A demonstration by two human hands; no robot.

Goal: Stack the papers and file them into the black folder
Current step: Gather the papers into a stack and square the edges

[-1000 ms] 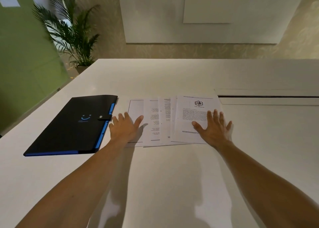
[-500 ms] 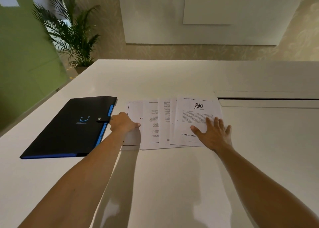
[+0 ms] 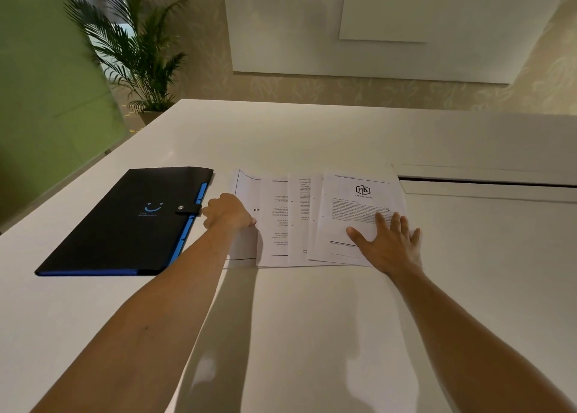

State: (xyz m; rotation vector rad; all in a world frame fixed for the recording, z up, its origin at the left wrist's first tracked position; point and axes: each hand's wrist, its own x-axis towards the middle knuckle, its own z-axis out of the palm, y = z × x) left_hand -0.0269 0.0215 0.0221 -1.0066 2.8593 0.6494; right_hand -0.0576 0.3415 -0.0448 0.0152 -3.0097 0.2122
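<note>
Several printed papers (image 3: 282, 219) lie fanned out, overlapping, on the white table (image 3: 312, 334). The rightmost sheet (image 3: 359, 200) carries a logo and text on top. My left hand (image 3: 228, 211) is curled at the left edge of the leftmost sheet (image 3: 246, 187), fingers bent onto its edge. My right hand (image 3: 387, 244) lies flat, fingers spread, on the lower right of the logo sheet. The black folder (image 3: 125, 225) with blue tabs and a snap strap lies closed to the left of the papers, next to my left hand.
A long slot with a raised lid (image 3: 487, 181) runs across the table to the right of the papers. A potted palm (image 3: 137, 53) stands beyond the table's far left corner, beside a green wall (image 3: 46, 100).
My left hand went from flat and spread on the leftmost sheet to curled at its left edge. My right hand slid slightly nearer on the logo sheet. The papers stayed fanned.
</note>
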